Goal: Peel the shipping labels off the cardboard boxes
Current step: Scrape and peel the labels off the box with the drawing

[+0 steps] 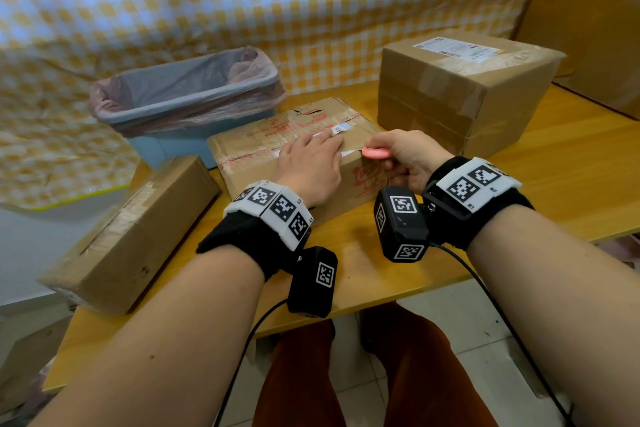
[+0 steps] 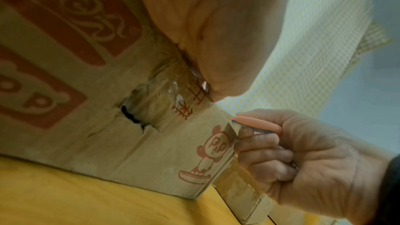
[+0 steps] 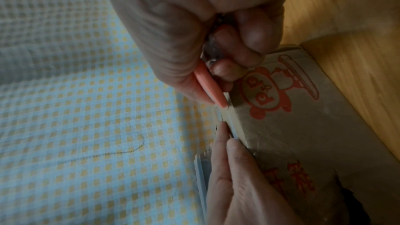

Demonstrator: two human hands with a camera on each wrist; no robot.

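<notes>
A checked yellow cloth hangs behind the wooden worktop (image 1: 554,163). The left hand (image 1: 311,166) presses flat, fingers straight, on the printed box (image 1: 256,149), over its white label (image 1: 334,131). Just beside it, the right hand (image 1: 405,158) grips a pink tool (image 1: 375,152) at the box's top edge.

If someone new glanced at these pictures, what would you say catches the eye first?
Probably the two hands meeting on the middle box, with its red print: the left hand lies flat on the label while the right hand grips a pink tool at the box's top edge. Next, the big box at the right rear, its label still on, and the lined blue bin behind on the left.
</notes>
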